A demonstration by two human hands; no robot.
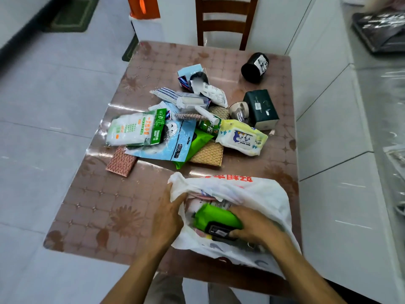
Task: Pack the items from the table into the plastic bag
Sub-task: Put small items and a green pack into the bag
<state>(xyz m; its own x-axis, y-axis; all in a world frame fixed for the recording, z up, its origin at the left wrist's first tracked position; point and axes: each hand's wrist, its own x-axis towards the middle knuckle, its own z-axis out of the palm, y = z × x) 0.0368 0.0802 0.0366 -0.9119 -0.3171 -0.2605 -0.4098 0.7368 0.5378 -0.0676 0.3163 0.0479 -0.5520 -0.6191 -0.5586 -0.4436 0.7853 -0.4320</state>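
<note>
A white plastic bag (267, 194) with red print lies open at the table's near edge. My left hand (167, 218) grips the bag's left rim and holds the mouth open. My right hand (255, 224) is inside the mouth, shut on a green pack (215, 217) with a black end. Other packets show dimly under it in the bag. A heap remains in the table's middle: a white-green glove pack (135, 129), a light blue pouch (168, 143), a baby wipes pack (242, 137), a dark green tissue box (260, 108) and a lint roller (192, 103).
A black cup (255, 66) lies on its side at the far right of the brown patterned table (105, 207). Woven coasters (121, 163) lie under the heap. A wooden chair (225, 20) stands behind the table, and a white cabinet (341, 132) runs along the right.
</note>
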